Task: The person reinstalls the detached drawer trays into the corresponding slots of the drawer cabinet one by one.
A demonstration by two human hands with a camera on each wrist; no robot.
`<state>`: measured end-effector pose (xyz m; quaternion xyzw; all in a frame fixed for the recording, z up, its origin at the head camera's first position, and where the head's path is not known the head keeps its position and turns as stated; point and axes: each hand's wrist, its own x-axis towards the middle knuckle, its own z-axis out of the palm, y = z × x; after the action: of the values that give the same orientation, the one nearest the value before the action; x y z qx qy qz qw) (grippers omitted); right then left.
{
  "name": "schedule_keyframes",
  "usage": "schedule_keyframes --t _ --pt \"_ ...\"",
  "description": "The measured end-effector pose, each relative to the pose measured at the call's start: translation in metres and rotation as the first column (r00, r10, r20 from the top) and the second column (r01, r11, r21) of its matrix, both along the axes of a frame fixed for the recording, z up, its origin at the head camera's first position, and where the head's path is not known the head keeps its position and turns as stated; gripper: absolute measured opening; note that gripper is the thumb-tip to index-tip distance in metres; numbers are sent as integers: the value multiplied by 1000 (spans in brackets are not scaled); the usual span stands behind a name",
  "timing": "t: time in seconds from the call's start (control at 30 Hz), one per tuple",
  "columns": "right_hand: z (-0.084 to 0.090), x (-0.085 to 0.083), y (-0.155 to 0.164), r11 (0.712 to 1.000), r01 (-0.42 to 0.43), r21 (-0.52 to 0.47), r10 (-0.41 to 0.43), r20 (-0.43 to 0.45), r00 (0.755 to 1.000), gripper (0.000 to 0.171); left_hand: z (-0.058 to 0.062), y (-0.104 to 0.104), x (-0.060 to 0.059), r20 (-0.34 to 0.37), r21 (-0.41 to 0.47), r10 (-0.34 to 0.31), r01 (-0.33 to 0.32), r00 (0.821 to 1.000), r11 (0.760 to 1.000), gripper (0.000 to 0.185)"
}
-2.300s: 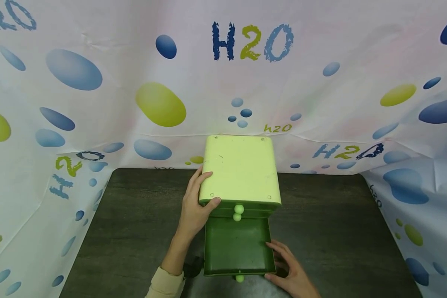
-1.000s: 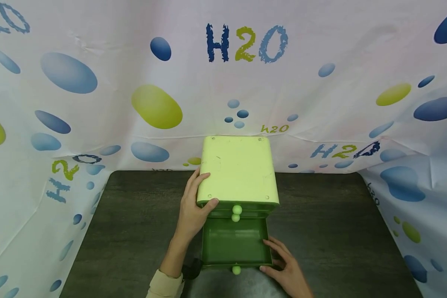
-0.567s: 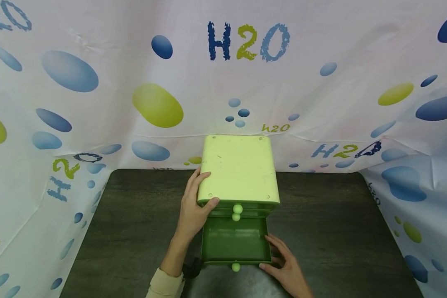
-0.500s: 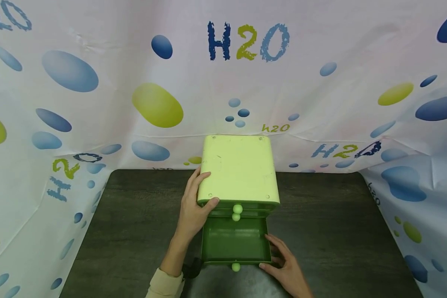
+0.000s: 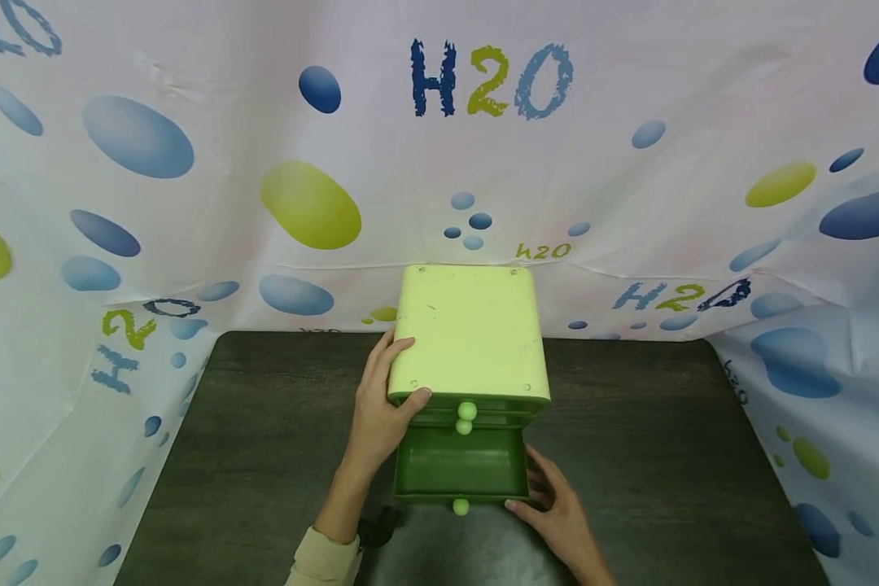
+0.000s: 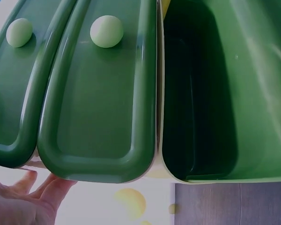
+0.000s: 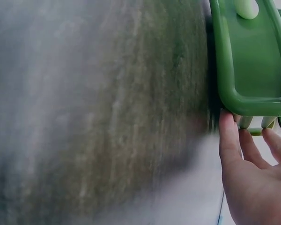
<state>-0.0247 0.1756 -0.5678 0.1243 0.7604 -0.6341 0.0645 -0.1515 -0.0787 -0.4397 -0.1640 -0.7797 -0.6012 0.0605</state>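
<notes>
A small cabinet with a pale yellow-green top (image 5: 469, 330) and green drawers stands at the table's far side. My left hand (image 5: 381, 415) grips its left front corner, thumb on the front top edge and fingers along the side. Below two closed drawers with round knobs (image 5: 466, 411), the bottom drawer (image 5: 461, 460) is pulled partway out, with nothing inside. My right hand (image 5: 560, 521) holds this drawer's right front corner, thumb at the front and fingers along the side. In the left wrist view, upper drawer fronts (image 6: 98, 103) sit beside the drawer's dark interior (image 6: 201, 103).
The cabinet stands on a dark wood-grain table (image 5: 278, 448). Behind it and at both sides hangs a white sheet (image 5: 601, 73) with blue and green spots and lettering. A black object (image 5: 379, 527) is at my left wrist.
The bottom drawer has slid inward toward the cabinet, and my right hand has travelled forward with it. My left hand keeps its grip on the cabinet's corner.
</notes>
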Motion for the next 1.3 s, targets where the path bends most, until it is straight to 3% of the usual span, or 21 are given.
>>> schedule_keyframes --t 1.3 --pt "-15 -20 -2 998 54 27 -51 -95 994 79 -2 3 1 -10 -22 33 -33 999 999 62"
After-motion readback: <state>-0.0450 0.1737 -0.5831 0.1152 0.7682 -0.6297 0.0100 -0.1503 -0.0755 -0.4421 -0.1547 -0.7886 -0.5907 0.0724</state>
